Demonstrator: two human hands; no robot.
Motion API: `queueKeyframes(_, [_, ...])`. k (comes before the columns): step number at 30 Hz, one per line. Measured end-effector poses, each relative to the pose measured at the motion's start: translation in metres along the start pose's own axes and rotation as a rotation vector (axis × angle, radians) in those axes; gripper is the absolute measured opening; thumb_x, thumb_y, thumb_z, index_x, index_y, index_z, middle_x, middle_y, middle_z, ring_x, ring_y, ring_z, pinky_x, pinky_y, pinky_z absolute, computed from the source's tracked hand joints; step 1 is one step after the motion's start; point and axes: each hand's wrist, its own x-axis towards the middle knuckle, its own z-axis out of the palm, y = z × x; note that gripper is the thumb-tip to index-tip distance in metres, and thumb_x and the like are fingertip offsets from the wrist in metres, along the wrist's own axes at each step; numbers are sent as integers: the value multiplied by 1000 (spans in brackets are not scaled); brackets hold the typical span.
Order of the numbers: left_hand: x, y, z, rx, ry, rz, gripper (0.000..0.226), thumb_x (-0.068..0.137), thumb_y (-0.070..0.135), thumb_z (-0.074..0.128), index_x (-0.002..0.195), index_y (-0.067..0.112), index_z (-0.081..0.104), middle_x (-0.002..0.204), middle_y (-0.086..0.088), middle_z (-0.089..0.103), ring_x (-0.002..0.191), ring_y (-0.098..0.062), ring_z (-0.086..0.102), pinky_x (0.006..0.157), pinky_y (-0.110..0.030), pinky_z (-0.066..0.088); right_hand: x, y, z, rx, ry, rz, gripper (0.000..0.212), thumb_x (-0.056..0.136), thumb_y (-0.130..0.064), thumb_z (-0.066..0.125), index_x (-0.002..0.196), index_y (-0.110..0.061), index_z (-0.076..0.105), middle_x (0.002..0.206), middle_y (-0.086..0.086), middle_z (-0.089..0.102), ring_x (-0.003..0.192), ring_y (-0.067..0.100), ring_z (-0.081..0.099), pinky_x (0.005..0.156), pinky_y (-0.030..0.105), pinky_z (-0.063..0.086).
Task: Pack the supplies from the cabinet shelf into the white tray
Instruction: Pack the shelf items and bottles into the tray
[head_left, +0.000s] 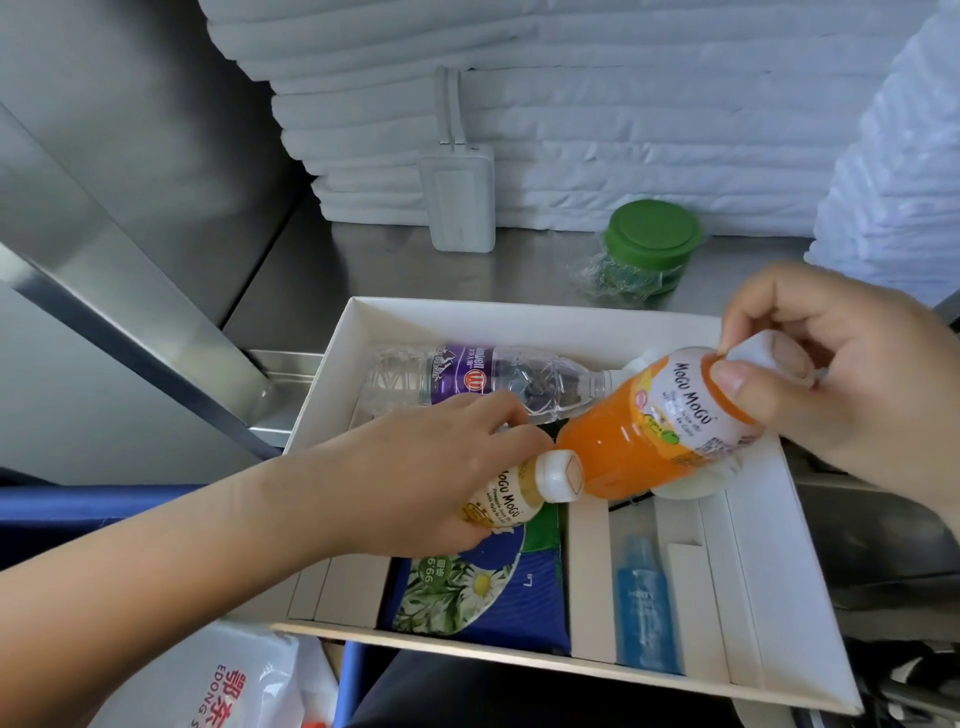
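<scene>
The white tray (524, 317) rests on the steel shelf edge in front of me. My left hand (415, 467) grips a small yellow Mogu Mogu bottle (524, 491) low over the tray's left part. My right hand (852, 364) holds an orange Mogu Mogu bottle (649, 431) by its white cap, tilted over the tray's middle. A clear water bottle (483, 379) with a purple label lies along the tray's far side. A blue wipes pack (493, 592) and a small blue bottle (647, 608) lie in the near compartments.
On the steel shelf (389, 265) behind the tray stand a white power bank (460, 202), a wrapped stack of green lids (649, 244) and folded white towels (623, 104). A white plastic bag (228, 680) lies at the lower left.
</scene>
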Motion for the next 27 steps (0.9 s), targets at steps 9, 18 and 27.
queueKeyframes(9, [1, -9, 10, 295, -46, -51, 99, 71, 39, 71, 143, 30, 4, 121, 3, 40, 101, -11, 43, 71, -24, 47, -3, 6, 6, 136, -163, 18, 19, 73, -46, 54, 80, -29, 54, 63, -12, 57, 51, -1, 49, 46, 3, 33])
queueKeyframes(18, [-7, -9, 13, 233, -34, -36, 75, 77, 47, 67, 139, 24, 32, 134, 4, 38, 114, -11, 44, 82, -27, 50, -5, 1, 18, 197, -293, 69, 28, 68, -51, 56, 82, -28, 56, 67, 4, 59, 53, 9, 51, 45, 13, 38])
queueKeyframes(27, [-6, -7, 15, 283, -22, -101, 71, 64, 62, 68, 122, 22, 53, 108, 3, 54, 95, -16, 53, 74, -33, 52, -9, -4, 30, 257, -400, 58, 28, 76, -53, 53, 88, -28, 54, 74, -5, 59, 60, 6, 54, 49, 16, 40])
